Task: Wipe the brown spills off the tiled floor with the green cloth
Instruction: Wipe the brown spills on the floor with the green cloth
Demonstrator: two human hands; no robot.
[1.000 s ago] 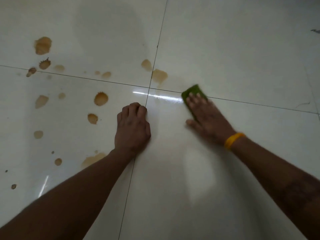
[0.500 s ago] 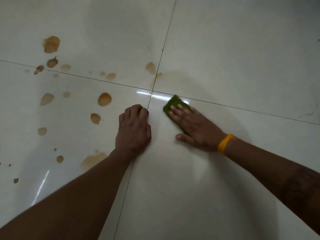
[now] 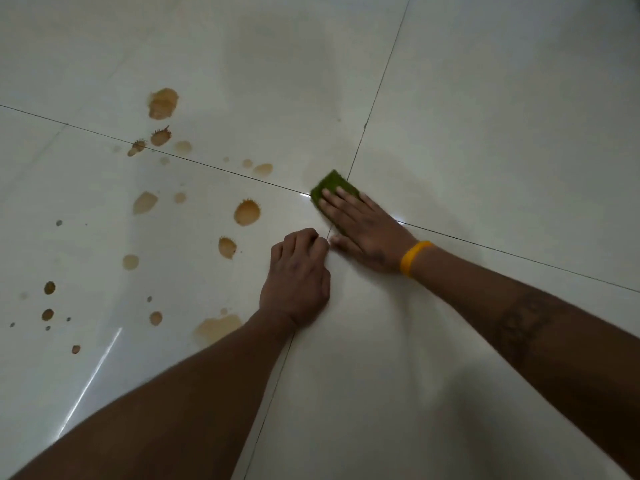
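Note:
My right hand [image 3: 363,226], with a yellow band at the wrist, lies flat on the green cloth [image 3: 330,188] and presses it to the floor where four white tiles meet. Only the cloth's far corner shows past my fingers. My left hand [image 3: 298,278] is curled into a fist and rests on the floor just below and left of the right hand. Several brown spills lie to the left: a round one [image 3: 247,213] close to the cloth, a smaller one [image 3: 227,247], a smear [image 3: 218,327] beside my left forearm, and a big one [image 3: 162,103] farther off.
The glossy white tiled floor [image 3: 485,133] fills the view, crossed by dark grout lines. Small dark specks and droplets [image 3: 49,287] dot the far left. The tiles to the right of the cloth show only faint damp streaks.
My right hand has slid the cloth leftward and up to the grout crossing. The two spills near that joint no longer show. The view has shifted; my left fist stays planted.

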